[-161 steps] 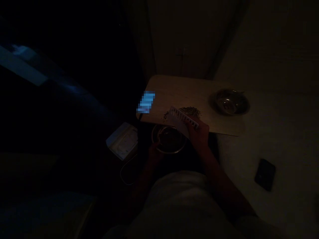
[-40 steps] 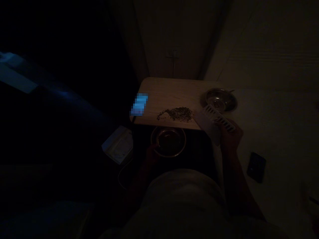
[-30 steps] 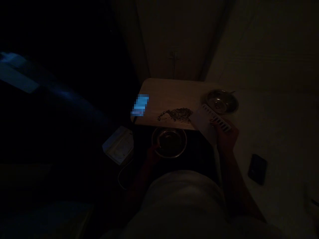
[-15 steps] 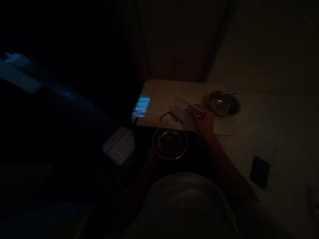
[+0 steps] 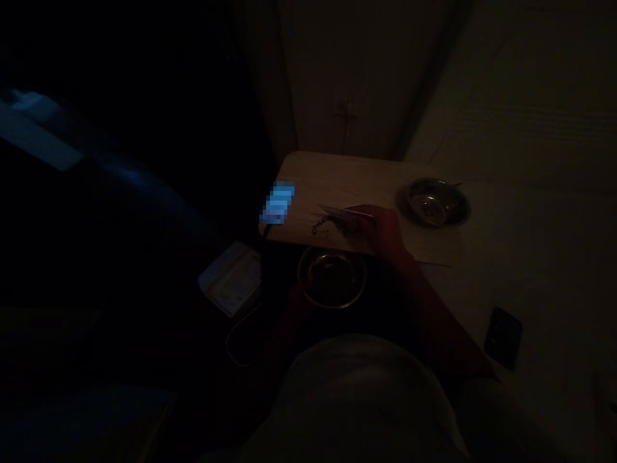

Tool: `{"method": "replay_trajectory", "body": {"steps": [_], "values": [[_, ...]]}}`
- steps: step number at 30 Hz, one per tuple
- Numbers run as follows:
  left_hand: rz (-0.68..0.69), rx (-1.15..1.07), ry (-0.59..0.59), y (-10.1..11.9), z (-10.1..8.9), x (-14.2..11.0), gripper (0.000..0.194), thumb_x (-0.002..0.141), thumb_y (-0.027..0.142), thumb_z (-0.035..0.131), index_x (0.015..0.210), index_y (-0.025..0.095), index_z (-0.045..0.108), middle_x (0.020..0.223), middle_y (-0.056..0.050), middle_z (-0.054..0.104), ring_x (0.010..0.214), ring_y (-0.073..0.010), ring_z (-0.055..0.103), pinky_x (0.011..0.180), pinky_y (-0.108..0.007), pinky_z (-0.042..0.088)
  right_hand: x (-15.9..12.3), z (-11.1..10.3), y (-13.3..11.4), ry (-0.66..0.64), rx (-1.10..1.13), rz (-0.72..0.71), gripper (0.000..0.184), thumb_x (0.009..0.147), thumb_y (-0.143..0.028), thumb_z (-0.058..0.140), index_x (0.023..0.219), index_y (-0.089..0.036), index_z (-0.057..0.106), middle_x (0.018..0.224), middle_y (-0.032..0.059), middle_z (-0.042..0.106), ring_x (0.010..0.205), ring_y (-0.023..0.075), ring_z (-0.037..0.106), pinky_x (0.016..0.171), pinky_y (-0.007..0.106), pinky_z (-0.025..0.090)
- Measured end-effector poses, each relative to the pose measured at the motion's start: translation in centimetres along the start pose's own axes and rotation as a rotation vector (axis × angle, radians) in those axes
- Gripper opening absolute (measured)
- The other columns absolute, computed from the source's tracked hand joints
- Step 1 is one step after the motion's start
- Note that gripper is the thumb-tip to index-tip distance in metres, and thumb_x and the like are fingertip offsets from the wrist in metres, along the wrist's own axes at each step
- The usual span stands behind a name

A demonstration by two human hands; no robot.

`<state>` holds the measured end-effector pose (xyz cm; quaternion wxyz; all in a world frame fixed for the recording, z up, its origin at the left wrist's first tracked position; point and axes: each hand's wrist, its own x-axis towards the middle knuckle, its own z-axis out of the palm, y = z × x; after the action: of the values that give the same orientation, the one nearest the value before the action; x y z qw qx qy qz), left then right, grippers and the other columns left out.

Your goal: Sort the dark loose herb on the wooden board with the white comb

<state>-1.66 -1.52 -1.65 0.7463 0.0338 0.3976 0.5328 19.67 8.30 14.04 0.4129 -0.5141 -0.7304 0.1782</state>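
The scene is very dark. My right hand (image 5: 388, 231) is closed around a pale flat piece with a row of slots (image 5: 343, 211), tilted low over the small wooden table (image 5: 332, 173). Small dark grains (image 5: 325, 224) lie scattered under and beside it; their kind is too dim to tell. Just below the table's front edge is a round metal bowl (image 5: 332, 306), with my left hand (image 5: 303, 292) closed on its left rim. What lies inside that bowl is lost in shadow.
Another metal bowl (image 5: 438, 218) stands on the right part of the table. A glowing, blurred-out screen (image 5: 277, 202) is at the left end. A dark flat object (image 5: 504, 337) lies on the pale surface at right. Lower left is a whitish box (image 5: 231, 280) beside a cable (image 5: 229, 341).
My right hand has moved slightly left, and the slotted piece has turned from showing its face to nearly edge-on above the grains. My left hand and the bowl stay together.
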Motion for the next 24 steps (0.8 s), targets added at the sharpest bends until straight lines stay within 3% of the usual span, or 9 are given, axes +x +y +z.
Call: {"method": "replay_trajectory", "body": {"steps": [4, 8, 20, 24], "values": [[0.012, 0.007, -0.065, -0.1, 0.0, 0.1, 0.041, 0.066, 0.018, 0.067, 0.106, 0.014, 0.071, 0.108, -0.009, 0.075, 0.125, -0.0348, 0.055, 0.112, -0.051, 0.035, -0.9, -0.7, -0.6, -0.028, 0.016, -0.013, 0.023, 0.089, -0.025, 0.059, 0.104, -0.025, 0.076, 0.103, 0.0031, 0.076, 0.096, 0.0218, 0.071, 0.086, 0.032, 0.053], [0.006, 0.04, -0.023, -0.2, -0.3, 0.4, 0.038, 0.066, 0.02, 0.066, 0.103, 0.015, 0.072, 0.104, -0.008, 0.076, 0.125, -0.0351, 0.055, 0.112, -0.051, 0.036, -1.5, -1.2, -1.1, -0.055, 0.04, -0.027, 0.023, 0.089, -0.025, 0.059, 0.105, -0.024, 0.076, 0.105, 0.0032, 0.076, 0.098, 0.0218, 0.071, 0.087, 0.032, 0.053], [0.017, 0.016, -0.07, -0.1, -0.2, 0.1, 0.038, 0.065, 0.016, 0.067, 0.103, 0.015, 0.072, 0.106, -0.008, 0.075, 0.126, -0.0342, 0.055, 0.113, -0.051, 0.034, -2.4, -2.0, -1.1, -0.121, 0.09, -0.007, 0.023, 0.09, -0.03, 0.06, 0.106, -0.027, 0.075, 0.107, 0.0022, 0.075, 0.099, 0.0219, 0.071, 0.087, 0.033, 0.053], [0.01, 0.019, -0.022, -0.2, -0.3, 0.3, 0.036, 0.065, 0.016, 0.067, 0.101, 0.015, 0.073, 0.104, -0.008, 0.076, 0.127, -0.0346, 0.054, 0.113, -0.051, 0.034, -2.7, -2.2, -1.2, -0.129, 0.105, 0.011, 0.022, 0.09, -0.031, 0.06, 0.106, -0.026, 0.075, 0.107, 0.0027, 0.076, 0.098, 0.0215, 0.071, 0.086, 0.033, 0.054]]}}
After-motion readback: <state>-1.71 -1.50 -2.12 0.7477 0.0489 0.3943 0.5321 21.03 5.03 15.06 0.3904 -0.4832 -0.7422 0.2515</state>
